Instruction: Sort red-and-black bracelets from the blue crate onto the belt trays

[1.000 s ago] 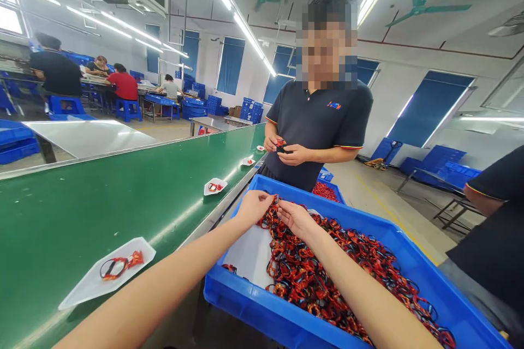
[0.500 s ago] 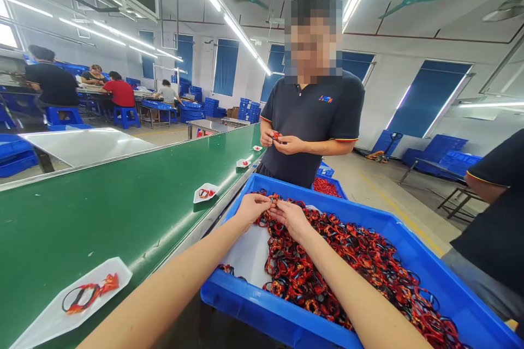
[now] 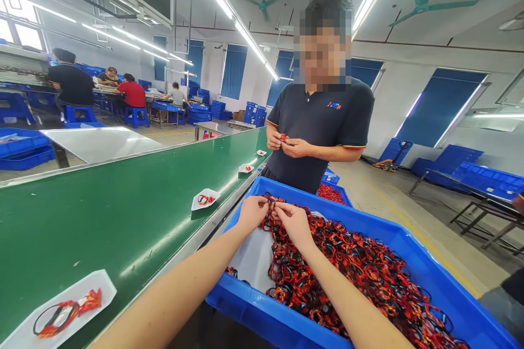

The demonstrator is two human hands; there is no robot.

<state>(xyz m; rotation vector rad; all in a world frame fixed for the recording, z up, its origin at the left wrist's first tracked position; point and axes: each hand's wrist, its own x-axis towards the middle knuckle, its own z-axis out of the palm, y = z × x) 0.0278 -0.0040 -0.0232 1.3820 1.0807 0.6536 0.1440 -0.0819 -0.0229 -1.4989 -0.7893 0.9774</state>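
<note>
My left hand (image 3: 252,214) and my right hand (image 3: 295,224) meet above the far left part of a blue bin (image 3: 241,297). Thumbs and fingers of both pinch one small dark-and-orange loop (image 3: 272,205), partly covered by the fingertips. Below them, the bin holds a heap of red, orange and black loops (image 3: 335,267), with white lining (image 3: 254,259) bare at the left. On the green conveyor belt (image 3: 135,202) to the left, a white tray (image 3: 107,286) carries a black-and-orange loop (image 3: 55,319) and a red piece (image 3: 90,301).
Several smaller white trays, such as one nearby (image 3: 195,204), stand farther along the belt. A co-worker (image 3: 317,125) stands beyond the bin, holding a small red piece in both hands. A bin of red pieces (image 3: 331,194) is behind it. Others sit at back left tables.
The trays have come nearer along the belt. My view has shifted a little left and up. My hands stay together over the bin, and the person at the right has mostly left the frame.
</note>
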